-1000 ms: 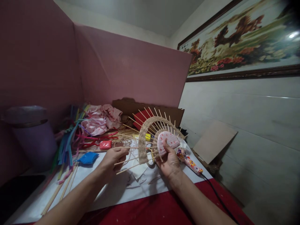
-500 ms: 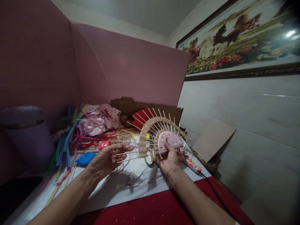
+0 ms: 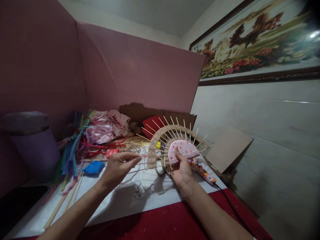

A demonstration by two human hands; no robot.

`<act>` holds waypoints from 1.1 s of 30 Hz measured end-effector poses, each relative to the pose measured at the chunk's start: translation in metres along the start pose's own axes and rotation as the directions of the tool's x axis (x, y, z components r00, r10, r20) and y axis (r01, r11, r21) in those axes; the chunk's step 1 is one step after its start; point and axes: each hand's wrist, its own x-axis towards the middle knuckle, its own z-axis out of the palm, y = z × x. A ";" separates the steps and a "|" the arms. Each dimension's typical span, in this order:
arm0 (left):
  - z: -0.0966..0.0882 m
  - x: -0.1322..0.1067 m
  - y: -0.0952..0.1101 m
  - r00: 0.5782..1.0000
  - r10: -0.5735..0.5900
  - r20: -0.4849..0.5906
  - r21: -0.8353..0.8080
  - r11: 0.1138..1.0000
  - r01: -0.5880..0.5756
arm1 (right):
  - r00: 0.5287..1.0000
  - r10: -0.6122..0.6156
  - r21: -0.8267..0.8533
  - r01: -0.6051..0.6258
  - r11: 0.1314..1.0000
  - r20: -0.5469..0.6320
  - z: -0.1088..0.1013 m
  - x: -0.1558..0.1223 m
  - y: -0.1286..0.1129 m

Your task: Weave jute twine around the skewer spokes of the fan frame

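The right hand grasps the woven fan by its spotted pad, above the table and toward its right edge, while the left hand pinches a thin strand (spoke or cord, I cannot tell which) at the fan's left side. A flower-patterned tool lies along the table's right edge.

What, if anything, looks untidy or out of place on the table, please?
Thin scraps lie scattered on the white sheet, below the woven piece in the right hand; they look like stray offcuts.
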 end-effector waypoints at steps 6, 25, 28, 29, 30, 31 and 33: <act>-0.006 0.004 -0.007 0.982 0.182 -0.057 0.177 0.970 -0.169 | 0.999 -0.010 0.012 0.010 1.000 -0.034 0.004 -0.003 -0.004; 0.009 -0.001 -0.008 0.932 -0.242 0.268 -0.306 0.896 0.321 | 0.983 0.157 -0.122 -0.146 0.982 0.094 -0.007 0.000 0.004; 0.013 -0.003 -0.011 0.950 -0.234 0.209 -0.351 0.888 0.296 | 0.983 0.170 -0.117 -0.160 0.980 0.076 -0.003 -0.005 0.004; 0.014 -0.003 -0.012 0.952 -0.240 0.189 -0.350 0.890 0.294 | 0.982 0.177 -0.118 -0.168 0.979 0.070 -0.002 -0.006 0.003; 0.015 -0.003 -0.013 0.953 -0.246 0.174 -0.342 0.893 0.293 | 0.980 0.185 -0.117 -0.176 0.977 0.070 -0.002 -0.007 0.003; 0.015 -0.003 -0.012 0.955 -0.251 0.161 -0.333 0.897 0.292 | 0.979 0.192 -0.116 -0.183 0.976 0.074 -0.001 -0.007 0.003; 0.016 -0.003 -0.011 0.958 -0.247 0.145 -0.326 0.902 0.282 | 0.977 0.198 -0.116 -0.188 0.975 0.081 -0.002 -0.005 0.003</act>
